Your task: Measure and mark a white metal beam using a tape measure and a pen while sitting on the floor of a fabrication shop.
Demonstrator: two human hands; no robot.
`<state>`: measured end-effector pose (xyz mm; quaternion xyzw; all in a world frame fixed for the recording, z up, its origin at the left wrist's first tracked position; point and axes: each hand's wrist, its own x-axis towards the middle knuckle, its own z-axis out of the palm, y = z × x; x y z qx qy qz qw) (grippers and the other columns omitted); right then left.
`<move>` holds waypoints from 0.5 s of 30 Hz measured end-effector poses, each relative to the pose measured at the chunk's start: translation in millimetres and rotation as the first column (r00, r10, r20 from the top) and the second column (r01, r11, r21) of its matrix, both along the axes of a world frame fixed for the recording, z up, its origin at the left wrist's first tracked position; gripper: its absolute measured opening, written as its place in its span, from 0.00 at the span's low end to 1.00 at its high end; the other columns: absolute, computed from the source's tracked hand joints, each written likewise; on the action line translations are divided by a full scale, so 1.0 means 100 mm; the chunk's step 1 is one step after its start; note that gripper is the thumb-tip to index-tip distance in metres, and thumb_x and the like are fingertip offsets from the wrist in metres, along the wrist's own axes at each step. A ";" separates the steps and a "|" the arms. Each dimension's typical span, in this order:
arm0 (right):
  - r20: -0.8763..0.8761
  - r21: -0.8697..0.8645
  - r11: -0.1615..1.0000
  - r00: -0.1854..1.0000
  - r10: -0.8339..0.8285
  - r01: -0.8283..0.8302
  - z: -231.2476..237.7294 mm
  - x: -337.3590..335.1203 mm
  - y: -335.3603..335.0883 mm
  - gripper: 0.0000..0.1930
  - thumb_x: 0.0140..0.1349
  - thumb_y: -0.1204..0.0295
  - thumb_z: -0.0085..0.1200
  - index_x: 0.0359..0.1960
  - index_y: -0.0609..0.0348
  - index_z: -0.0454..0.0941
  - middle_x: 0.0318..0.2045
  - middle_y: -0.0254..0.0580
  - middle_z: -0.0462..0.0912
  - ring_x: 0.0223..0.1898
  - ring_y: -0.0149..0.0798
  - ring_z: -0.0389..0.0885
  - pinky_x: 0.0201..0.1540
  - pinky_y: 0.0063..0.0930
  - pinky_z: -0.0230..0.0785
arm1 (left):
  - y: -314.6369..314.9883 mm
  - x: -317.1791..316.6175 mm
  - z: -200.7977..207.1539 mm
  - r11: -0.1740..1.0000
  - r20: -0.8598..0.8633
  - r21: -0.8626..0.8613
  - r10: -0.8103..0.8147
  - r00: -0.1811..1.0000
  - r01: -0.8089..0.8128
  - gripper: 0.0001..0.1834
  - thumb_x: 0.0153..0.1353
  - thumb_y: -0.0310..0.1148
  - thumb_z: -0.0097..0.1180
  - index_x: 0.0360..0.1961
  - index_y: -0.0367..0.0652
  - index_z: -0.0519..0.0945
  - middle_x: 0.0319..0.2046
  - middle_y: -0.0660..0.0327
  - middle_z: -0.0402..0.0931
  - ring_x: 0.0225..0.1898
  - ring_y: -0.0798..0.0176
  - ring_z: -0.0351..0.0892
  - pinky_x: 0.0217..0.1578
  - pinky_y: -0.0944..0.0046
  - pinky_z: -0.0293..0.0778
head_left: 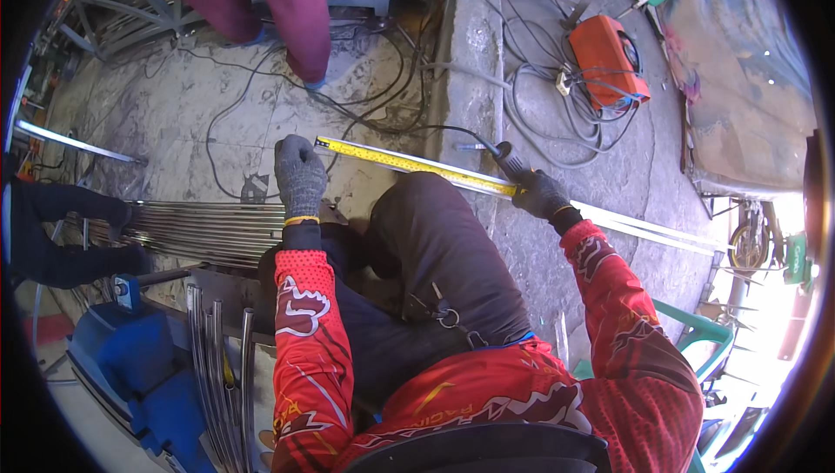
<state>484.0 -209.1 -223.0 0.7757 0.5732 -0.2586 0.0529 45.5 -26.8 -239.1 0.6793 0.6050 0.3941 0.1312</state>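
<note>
A yellow tape measure blade [409, 160] lies stretched along a long shiny metal bar [644, 227] across in front of my knees. Its far-left end is close beside my left hand [300, 179], which wears a grey knit glove and is closed; what its fingers hold, if anything, is hidden. My right hand [541, 194], in a dark glove, is wrapped round the near-right end of the tape at the bar; the tape's case is not visible. Against the right hand's fingers sits a black ribbed handle [511, 161] with a cable running from it. I cannot tell whether it is gripped too.
Several metal tubes [209, 231] lie to the left beside another person's dark-clothed limbs [74, 207]. A person in maroon trousers [296, 12] stands ahead. An orange machine [607, 62] and coiled cables [557, 147] lie at right; a blue machine [130, 342] stands lower left.
</note>
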 end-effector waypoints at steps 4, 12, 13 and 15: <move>-0.003 0.002 1.000 1.000 0.004 -0.004 0.02 -0.01 0.00 0.28 0.52 0.57 0.64 0.57 0.47 0.81 0.45 0.56 0.85 0.48 0.57 0.84 0.54 0.47 0.76 | 0.01 -0.01 -0.02 1.000 0.044 0.006 -0.027 0.999 0.027 0.04 0.56 0.20 0.54 0.30 0.41 0.74 0.31 0.50 0.72 0.34 0.45 0.76 0.36 0.50 0.71; 0.015 -0.031 1.000 1.000 -0.006 0.006 -0.01 0.01 0.01 0.28 0.52 0.57 0.63 0.57 0.46 0.81 0.45 0.56 0.86 0.48 0.56 0.85 0.53 0.47 0.76 | 0.01 0.00 -0.02 0.999 0.079 -0.010 -0.032 0.996 0.033 0.03 0.57 0.22 0.55 0.32 0.42 0.77 0.33 0.51 0.74 0.34 0.46 0.77 0.37 0.51 0.72; 0.015 -0.031 1.000 1.000 -0.005 0.006 -0.01 0.00 0.01 0.28 0.52 0.57 0.63 0.57 0.46 0.81 0.45 0.56 0.86 0.48 0.56 0.85 0.53 0.47 0.76 | 0.00 0.00 -0.01 1.000 0.076 -0.008 -0.029 0.997 0.030 0.03 0.57 0.22 0.56 0.33 0.42 0.77 0.33 0.51 0.74 0.34 0.46 0.77 0.37 0.51 0.73; 0.017 -0.035 0.999 1.000 -0.014 0.014 0.01 -0.02 0.02 0.28 0.52 0.56 0.63 0.57 0.46 0.81 0.46 0.56 0.85 0.48 0.56 0.85 0.54 0.47 0.76 | -0.01 -0.01 0.01 1.000 0.073 -0.007 -0.025 0.997 0.025 0.03 0.58 0.22 0.56 0.33 0.42 0.78 0.33 0.51 0.74 0.34 0.46 0.77 0.37 0.51 0.73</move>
